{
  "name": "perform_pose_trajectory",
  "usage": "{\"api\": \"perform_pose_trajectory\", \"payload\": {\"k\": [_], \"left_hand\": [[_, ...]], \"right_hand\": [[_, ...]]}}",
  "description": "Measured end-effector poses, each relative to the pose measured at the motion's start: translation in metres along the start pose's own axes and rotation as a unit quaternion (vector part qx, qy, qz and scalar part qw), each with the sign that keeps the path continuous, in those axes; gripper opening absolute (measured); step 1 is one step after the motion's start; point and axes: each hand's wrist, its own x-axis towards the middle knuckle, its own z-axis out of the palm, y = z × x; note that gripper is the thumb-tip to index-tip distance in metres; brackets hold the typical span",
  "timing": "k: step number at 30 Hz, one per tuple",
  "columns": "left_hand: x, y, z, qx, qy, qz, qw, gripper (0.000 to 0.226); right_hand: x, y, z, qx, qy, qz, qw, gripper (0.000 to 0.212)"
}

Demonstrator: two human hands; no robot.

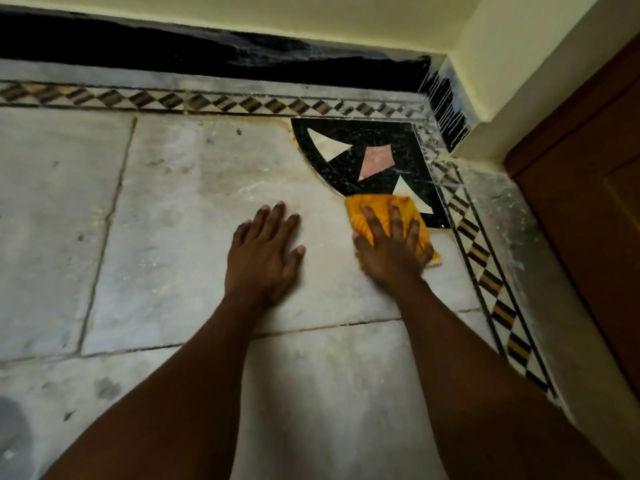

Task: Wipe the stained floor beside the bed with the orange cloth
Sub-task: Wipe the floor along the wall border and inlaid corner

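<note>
Orange cloth [377, 211], crumpled and soft, lies on the pale grey stone floor [194, 209] right of frame centre; its upper edge overlaps the lower tip of a black quarter-circle inlay panel [398, 147] set with white triangles and one pink piece; its lower right corner pokes out past the little-finger side of the right hand [391, 247]. Right hand is pressed palm-down on the cloth, fingers spread and flat, pinning it to the floor rather than clenching it; edges of hand and wrist are slightly blurred. Left hand [265, 251] rests flat on bare floor just left of the cloth, fingers extended and a little apart, holding nothing; not touching the cloth. Both bare forearms enter from the lower edge of the frame. Yellowish-brown staining shows along the curved edge of the inlay panel and beneath the diamond-pattern border strip [207, 100] running across the upper frame; dark smudges dot the slabs at left and lower left. A second diamond border runs down the right side; white dust or flecks lie thick in the upper right corner by the black skirting [173, 46]. Brown wooden door [595, 188] fills the right edge; cream wall [311, 19] along the top.
</note>
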Motion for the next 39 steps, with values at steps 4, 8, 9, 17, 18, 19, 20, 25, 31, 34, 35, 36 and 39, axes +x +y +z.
{"api": "perform_pose_trajectory", "payload": {"k": [4,8,9,17,18,19,20,25,31,34,35,36,39], "left_hand": [[0.002,0.002,-0.002,-0.007,-0.006,-0.012,1.0,0.065],[0.003,0.003,-0.007,-0.017,-0.016,-0.017,1.0,0.065],[0.002,0.003,-0.007,-0.017,-0.017,-0.018,1.0,0.064],[0.005,0.001,-0.001,-0.014,-0.019,-0.022,0.999,0.065],[0.005,0.001,-0.002,-0.013,-0.021,-0.022,0.999,0.065],[0.007,0.0,-0.004,-0.015,-0.025,-0.026,0.999,0.065],[0.007,0.0,-0.005,-0.021,-0.029,-0.03,0.999,0.065],[0.006,0.0,-0.001,-0.011,-0.023,-0.025,0.999,0.065],[0.005,0.001,-0.001,-0.011,-0.014,-0.033,0.999,0.065],[0.006,0.002,-0.004,-0.011,-0.02,-0.038,0.999,0.065],[0.006,0.002,-0.005,-0.011,-0.025,-0.038,0.999,0.065],[0.006,0.003,-0.006,-0.013,-0.029,-0.038,0.999,0.065],[0.005,0.003,-0.006,-0.023,-0.029,-0.04,0.999,0.065]], "right_hand": [[0.032,-0.041,0.007,-0.005,0.041,-0.036,0.998,0.063],[-0.008,0.011,0.002,-0.087,0.034,-0.213,0.973,0.061],[-0.006,0.029,-0.004,-0.096,0.041,-0.206,0.973,0.061],[0.101,-0.069,0.0,0.0,0.054,-0.028,0.998,0.067],[0.091,-0.067,0.004,-0.024,0.063,-0.087,0.994,0.066],[0.076,-0.057,0.003,-0.048,0.065,-0.144,0.986,0.065],[0.063,-0.039,0.002,-0.071,0.062,-0.195,0.976,0.063],[0.091,-0.005,-0.014,-0.061,0.098,-0.106,0.988,0.062],[0.171,-0.109,-0.005,0.005,0.073,-0.04,0.997,0.062],[0.132,-0.082,-0.006,-0.073,0.056,-0.277,0.956,0.058],[0.119,-0.059,-0.008,-0.089,0.046,-0.324,0.941,0.057],[0.113,-0.038,-0.012,-0.093,0.042,-0.33,0.938,0.057],[0.128,-0.028,-0.025,-0.029,0.071,-0.116,0.99,0.058]]}}
